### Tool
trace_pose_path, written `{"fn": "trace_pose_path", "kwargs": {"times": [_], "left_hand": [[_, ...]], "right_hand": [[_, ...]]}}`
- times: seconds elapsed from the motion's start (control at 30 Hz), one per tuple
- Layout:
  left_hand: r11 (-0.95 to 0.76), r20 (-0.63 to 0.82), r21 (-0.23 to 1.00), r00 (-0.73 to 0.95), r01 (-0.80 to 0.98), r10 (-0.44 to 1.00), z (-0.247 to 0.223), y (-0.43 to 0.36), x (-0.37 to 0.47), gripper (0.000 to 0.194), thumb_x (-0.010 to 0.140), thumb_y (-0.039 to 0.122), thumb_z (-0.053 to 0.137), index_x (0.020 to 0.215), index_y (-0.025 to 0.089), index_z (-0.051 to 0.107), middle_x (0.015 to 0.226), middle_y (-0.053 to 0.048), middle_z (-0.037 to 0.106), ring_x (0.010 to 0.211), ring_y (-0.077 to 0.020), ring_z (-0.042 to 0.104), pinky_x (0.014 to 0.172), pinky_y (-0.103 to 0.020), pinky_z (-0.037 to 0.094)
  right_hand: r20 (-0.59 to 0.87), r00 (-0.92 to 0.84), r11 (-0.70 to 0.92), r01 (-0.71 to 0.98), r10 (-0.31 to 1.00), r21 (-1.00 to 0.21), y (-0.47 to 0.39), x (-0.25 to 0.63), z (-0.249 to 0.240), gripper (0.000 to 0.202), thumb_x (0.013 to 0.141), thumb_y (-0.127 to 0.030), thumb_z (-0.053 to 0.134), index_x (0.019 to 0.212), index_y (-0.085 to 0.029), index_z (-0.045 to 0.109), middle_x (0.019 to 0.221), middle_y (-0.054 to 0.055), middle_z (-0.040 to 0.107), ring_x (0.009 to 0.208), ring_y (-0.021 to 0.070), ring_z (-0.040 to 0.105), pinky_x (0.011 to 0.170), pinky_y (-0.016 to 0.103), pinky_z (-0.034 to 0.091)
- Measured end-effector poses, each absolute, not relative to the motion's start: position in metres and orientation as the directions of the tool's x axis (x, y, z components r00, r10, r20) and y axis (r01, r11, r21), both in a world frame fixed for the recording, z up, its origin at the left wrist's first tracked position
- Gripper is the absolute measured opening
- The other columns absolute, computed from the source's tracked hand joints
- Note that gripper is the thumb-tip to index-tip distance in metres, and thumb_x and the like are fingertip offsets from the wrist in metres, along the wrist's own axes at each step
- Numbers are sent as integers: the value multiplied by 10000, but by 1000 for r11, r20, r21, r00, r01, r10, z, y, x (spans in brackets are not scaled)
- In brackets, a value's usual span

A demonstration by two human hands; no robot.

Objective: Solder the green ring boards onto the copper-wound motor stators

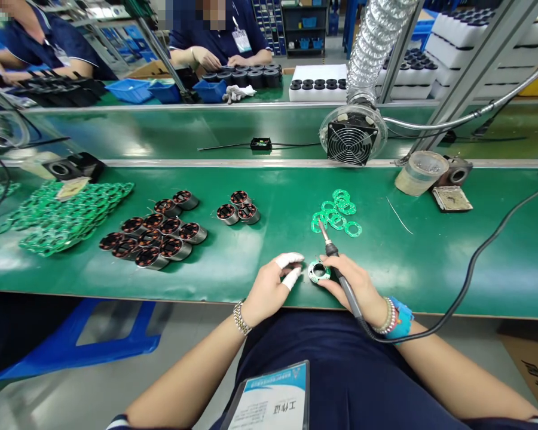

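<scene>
My right hand (pixel 361 286) grips a soldering iron (pixel 335 257), its tip pointing away from me over the loose ring boards. The thumb and a fingertip of that hand also rest against a motor stator topped with a green ring circuit board (pixel 314 276). Just left of that stator is my left hand (pixel 271 283), with white covers on the thumb and a finger. A gap shows between them and nothing is held. Several green ring circuit boards (pixel 352 229) lie beyond the iron's tip. Three copper-wound stators (pixel 227 214) stand farther left, near a larger group of stators (pixel 150 239).
A heap of joined green boards (pixel 72 215) lies at the left. A fan (pixel 350 143) on a foil duct stands at the back edge. Right of it are a plastic cup (pixel 420 173) and an iron stand (pixel 452 197). The iron's cord (pixel 470 278) crosses the right side. Co-workers sit opposite.
</scene>
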State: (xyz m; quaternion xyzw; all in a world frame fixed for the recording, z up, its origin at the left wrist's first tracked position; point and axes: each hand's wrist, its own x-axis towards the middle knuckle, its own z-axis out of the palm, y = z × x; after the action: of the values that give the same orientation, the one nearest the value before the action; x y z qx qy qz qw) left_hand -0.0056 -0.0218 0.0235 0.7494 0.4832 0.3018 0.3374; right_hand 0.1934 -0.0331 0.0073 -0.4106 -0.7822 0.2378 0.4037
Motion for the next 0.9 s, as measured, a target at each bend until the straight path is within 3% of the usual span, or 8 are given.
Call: {"fn": "trace_pose_path", "kwargs": {"times": [0.17, 0.3, 0.4, 0.53, 0.63, 0.7, 0.8, 0.9], "left_hand": [[-351, 139, 739, 379, 575, 915, 19, -28, -1, 174, 827, 174, 517, 940, 174, 649, 908, -54, 699, 823, -170, 651, 762, -304, 529], [-456, 233, 646, 410, 612, 882, 19, -34, -1, 172, 847, 182, 489, 933, 164, 637, 905, -71, 689, 811, -169, 642, 748, -300, 523], [-465, 196, 627, 452, 625, 870, 20, -29, 0, 159, 839, 177, 464, 863, 156, 620, 824, -71, 653, 737, -163, 611, 703, -297, 510], [-81, -145, 894, 456, 441, 878, 21, -20, 4, 182, 831, 205, 429, 704, 144, 544, 628, -17, 566, 537, -112, 554, 492, -213, 464], [92, -260, 933, 476, 348, 840, 21, -19, 1, 198, 854, 259, 416, 769, 139, 548, 635, -20, 585, 512, -109, 566, 425, -191, 439], [-129, -117, 870, 455, 476, 883, 19, -20, -4, 174, 843, 275, 469, 880, 149, 583, 740, -47, 632, 595, -126, 598, 498, -218, 478], [-552, 243, 560, 514, 618, 823, 17, -22, -14, 170, 835, 230, 507, 961, 179, 610, 913, -73, 665, 765, -158, 621, 668, -269, 503], [-722, 387, 317, 611, 616, 691, 18, -19, -19, 162, 850, 194, 478, 919, 168, 622, 902, -67, 681, 745, -150, 614, 660, -258, 485]], "right_hand": [[367, -400, 522, 410, 840, -748, -30, 203, 17, 352, 811, -228, 610, 1135, -216, 476, 1130, 88, 612, 1024, 187, 599, 886, 326, 500], [417, -403, 570, 428, 815, -701, -32, 203, 20, 360, 791, -247, 635, 1116, -211, 485, 1149, 106, 606, 1063, 217, 572, 907, 384, 489], [443, -410, 598, 440, 797, -670, -32, 199, 16, 298, 813, -228, 605, 1092, -214, 502, 1098, 95, 626, 1010, 207, 583, 861, 377, 508], [448, -412, 605, 454, 794, -654, -31, 198, 14, 288, 811, -226, 608, 1081, -211, 509, 1075, 96, 632, 992, 212, 572, 847, 386, 508], [446, -412, 604, 460, 795, -651, -31, 199, 14, 283, 815, -232, 602, 1081, -214, 507, 1081, 95, 631, 984, 213, 563, 841, 388, 506], [444, -414, 603, 455, 795, -655, -31, 200, 15, 276, 818, -237, 601, 1077, -216, 506, 1086, 92, 630, 982, 211, 560, 840, 384, 504], [436, -416, 598, 453, 798, -662, -31, 200, 14, 267, 819, -236, 602, 1068, -214, 507, 1094, 90, 624, 968, 209, 559, 835, 381, 499], [437, -412, 596, 456, 800, -661, -31, 200, 14, 263, 823, -236, 600, 1067, -214, 506, 1095, 90, 621, 948, 206, 559, 824, 383, 498]]}}
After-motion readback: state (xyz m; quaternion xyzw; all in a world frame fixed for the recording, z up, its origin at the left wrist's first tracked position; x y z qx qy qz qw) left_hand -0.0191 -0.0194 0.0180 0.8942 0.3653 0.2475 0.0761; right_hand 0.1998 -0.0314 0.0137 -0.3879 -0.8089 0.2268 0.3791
